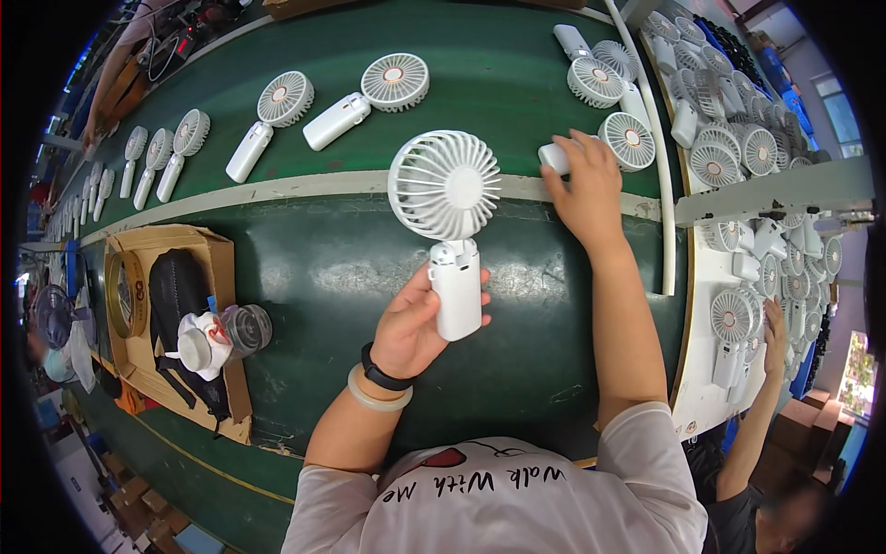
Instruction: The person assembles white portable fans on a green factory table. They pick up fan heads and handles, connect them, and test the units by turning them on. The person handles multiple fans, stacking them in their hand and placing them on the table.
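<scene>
Upright in the middle of the view is a white handheld fan (456, 291), its round grille head at the top. My left hand (415, 323) grips it by the handle, with the thumb lying across the front. Farther right, my right hand (589, 189) lies over the handle of a second white handheld fan (628, 141), fingers curled round it. That fan rests on the green belt (489, 83), and the hand covers part of its handle. Just beyond it, more white fans (595, 81) lie close together.
Several fans (285, 99) lie along the belt to the left. A cardboard tray (238, 392) holds a black pouch (180, 286) and a tape roll (125, 294), beside a clear jar (247, 330). At right, a white pole (666, 222) borders a fan-covered table (697, 397) with another person's hand (773, 337).
</scene>
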Motion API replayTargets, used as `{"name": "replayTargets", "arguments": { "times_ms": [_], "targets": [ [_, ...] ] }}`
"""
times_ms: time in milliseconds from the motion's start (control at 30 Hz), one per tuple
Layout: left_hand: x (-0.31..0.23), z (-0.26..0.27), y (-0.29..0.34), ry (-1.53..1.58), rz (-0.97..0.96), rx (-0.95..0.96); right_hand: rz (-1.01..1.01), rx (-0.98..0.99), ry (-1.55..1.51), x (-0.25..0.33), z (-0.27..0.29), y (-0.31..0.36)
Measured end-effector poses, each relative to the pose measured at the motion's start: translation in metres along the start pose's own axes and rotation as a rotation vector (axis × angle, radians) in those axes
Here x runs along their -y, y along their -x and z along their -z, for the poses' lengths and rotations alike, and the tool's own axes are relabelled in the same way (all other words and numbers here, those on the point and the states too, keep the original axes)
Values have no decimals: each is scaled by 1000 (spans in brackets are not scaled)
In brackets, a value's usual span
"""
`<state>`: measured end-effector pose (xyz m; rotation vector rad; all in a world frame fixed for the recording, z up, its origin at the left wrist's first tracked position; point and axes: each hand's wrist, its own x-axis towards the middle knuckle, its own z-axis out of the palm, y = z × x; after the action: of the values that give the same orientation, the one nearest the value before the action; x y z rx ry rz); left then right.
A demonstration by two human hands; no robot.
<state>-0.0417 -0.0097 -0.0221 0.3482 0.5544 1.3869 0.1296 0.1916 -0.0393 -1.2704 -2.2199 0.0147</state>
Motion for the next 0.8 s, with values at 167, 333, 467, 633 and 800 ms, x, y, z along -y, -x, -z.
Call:
{"name": "replayTargets", "arguments": {
  "times_ms": [167,333,467,633,800],
  "targets": [
    [15,14,0,-482,-114,-126,-62,73,83,6,-11,-7],
    [15,12,-2,-288,-130,-163,-44,8,58,-12,11,13],
    [14,17,-1,-230,-164,-139,-160,-118,182,-30,32,37],
    [12,11,-1,-203,-170,-128,-558,-9,-122,-74,54,58],
    [11,13,-2,-220,-162,-143,-753,142,-1956,-3,83,70]
  ]
}}
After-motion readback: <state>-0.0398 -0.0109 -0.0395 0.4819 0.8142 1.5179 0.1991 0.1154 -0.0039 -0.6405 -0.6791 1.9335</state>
